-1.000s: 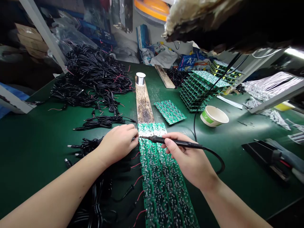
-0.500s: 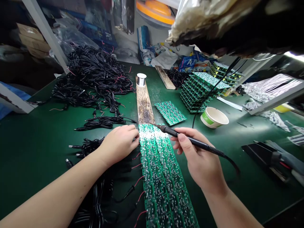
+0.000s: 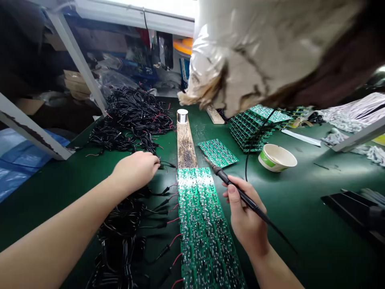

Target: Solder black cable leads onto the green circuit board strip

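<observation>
Two bare hands are at a long strip of glossy green boards [image 3: 201, 224], flat on the matte table [image 3: 60, 188]. The right hand [image 3: 245, 218] is wrapped around a slim black iron [image 3: 221, 174], its tip raised beside the strip's far end. The left hand [image 3: 135, 170] lies on thin black cables [image 3: 132, 204] left of the strip. Its fingertips are curled under, so I can't tell whether they pinch anything.

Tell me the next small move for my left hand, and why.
Probably pinch one black cable with the left hand and draw its end to the board strip: the hand rests on that cable near the strip's far end, and the right hand holds the soldering iron, tip raised.
</observation>
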